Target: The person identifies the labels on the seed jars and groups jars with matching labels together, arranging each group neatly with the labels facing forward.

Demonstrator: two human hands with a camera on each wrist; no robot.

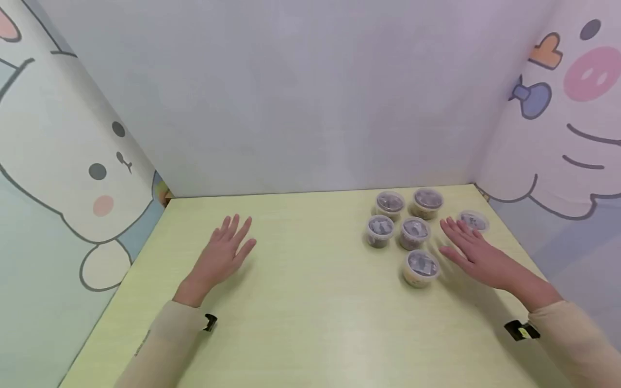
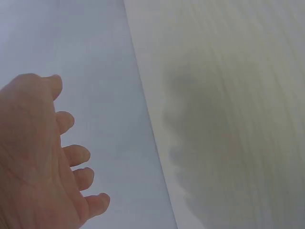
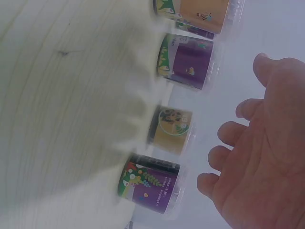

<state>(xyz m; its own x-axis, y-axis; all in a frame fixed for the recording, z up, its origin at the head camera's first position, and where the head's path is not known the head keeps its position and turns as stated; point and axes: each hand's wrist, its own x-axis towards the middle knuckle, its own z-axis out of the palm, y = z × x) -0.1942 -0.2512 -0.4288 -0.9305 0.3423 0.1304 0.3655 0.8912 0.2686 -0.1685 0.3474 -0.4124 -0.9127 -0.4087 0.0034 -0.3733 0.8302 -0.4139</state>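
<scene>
My left hand [image 1: 218,257] hovers over the left part of the table, fingers straight and slightly spread. Nothing is in it, and its shadow falls on the tabletop in the left wrist view. On the right, my right hand [image 1: 480,260] is held above the table beside a group of small round lidded tubs, fingers extended and touching none of them. The nearest tub [image 1: 420,268] stands in front of a tub [image 1: 414,233] and another tub [image 1: 380,230]. In the right wrist view, a purple-labelled tub [image 3: 150,183] and a tan-labelled tub [image 3: 171,128] show their sides.
Two more tubs stand at the back, a left one [image 1: 390,205] and a right one [image 1: 427,202]. A further tub [image 1: 474,220] is partly behind my right fingers. The pale yellow table [image 1: 310,302] meets a plain back wall [image 1: 310,97]; cartoon-printed panels flank both sides.
</scene>
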